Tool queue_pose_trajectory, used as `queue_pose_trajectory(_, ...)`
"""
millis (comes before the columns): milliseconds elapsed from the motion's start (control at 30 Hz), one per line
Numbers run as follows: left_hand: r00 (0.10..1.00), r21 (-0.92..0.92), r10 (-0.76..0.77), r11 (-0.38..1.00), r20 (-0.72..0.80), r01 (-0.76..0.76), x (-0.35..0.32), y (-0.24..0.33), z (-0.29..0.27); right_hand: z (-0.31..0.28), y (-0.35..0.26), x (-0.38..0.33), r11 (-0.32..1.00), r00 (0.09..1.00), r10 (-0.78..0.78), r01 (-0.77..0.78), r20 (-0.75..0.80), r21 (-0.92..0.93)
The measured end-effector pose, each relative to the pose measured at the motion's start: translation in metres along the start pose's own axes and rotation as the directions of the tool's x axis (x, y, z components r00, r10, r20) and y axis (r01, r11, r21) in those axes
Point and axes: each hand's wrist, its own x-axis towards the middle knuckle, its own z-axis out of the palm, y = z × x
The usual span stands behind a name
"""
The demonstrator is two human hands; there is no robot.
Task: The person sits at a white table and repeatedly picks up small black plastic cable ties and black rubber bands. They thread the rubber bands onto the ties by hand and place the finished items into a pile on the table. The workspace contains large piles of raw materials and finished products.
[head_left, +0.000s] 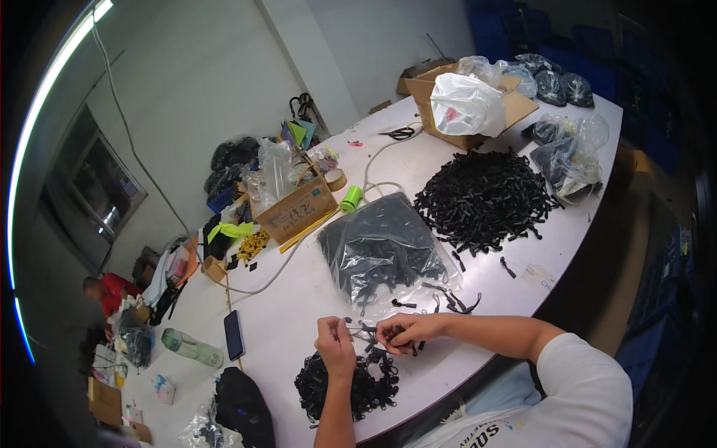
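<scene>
My left hand (335, 348) is closed in a pinch at the table's near side, with a small dark piece at its fingertips. Close by on its right, my right hand (407, 333) curls its fingers round small black pieces that look like zipper pulls. A thin cord or strip seems to run between the two hands; its exact shape is too small to tell. Below them lies a pile of black looped pulls (377, 384), partly behind my left wrist. Several loose black pulls (455, 300) lie just beyond my right hand, by a clear plastic bag (385, 250) of black pieces.
A large heap of black pulls (485, 198) covers the far right. Cardboard boxes (433, 97) (299, 211), a green tape roll (350, 198), scissors (402, 134), a phone (234, 334), a green bottle (192, 347) and a black cloth item (243, 411) stand or lie around. Another person (116, 291) sits far left.
</scene>
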Motion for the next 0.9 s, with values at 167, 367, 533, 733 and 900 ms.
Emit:
queue_pose_trajectory(167, 1.0, -0.016, 0.0, 1.0, 0.006, 0.0, 0.001, 0.001, -0.001, -0.012, 0.009, 0.0, 0.995, 0.999, -0.034, 0.032, 0.019, 0.098)
queue_pose_trajectory(367, 0.999, -0.032, -0.005, 0.999, 0.049, 0.007, -0.001, 0.002, 0.003, -0.005, 0.017, 0.004, 0.73, 0.905, -0.365, 0.133, -0.218, -0.671)
queue_pose_trajectory(533, 0.992, -0.022, -0.045, 0.999, 0.115, 0.047, -0.006, 0.004, 0.007, 0.014, 0.007, -0.002, 0.327, 0.88, -0.406, -0.112, -0.246, -0.938)
queue_pose_trajectory(733, 0.969, 0.006, 0.028, 1.0, 0.246, -0.03, -0.017, 0.001, 0.023, 0.008, 0.019, -0.001, 0.235, 0.904, -0.4, -0.062, -0.155, -0.97)
queue_pose_trajectory(900, 0.957, -0.024, 0.003, 1.0, 0.289, 0.005, -0.017, 0.008, 0.024, 0.006, 0.021, 0.0, 0.27, 0.927, -0.317, -0.116, -0.202, -0.956)
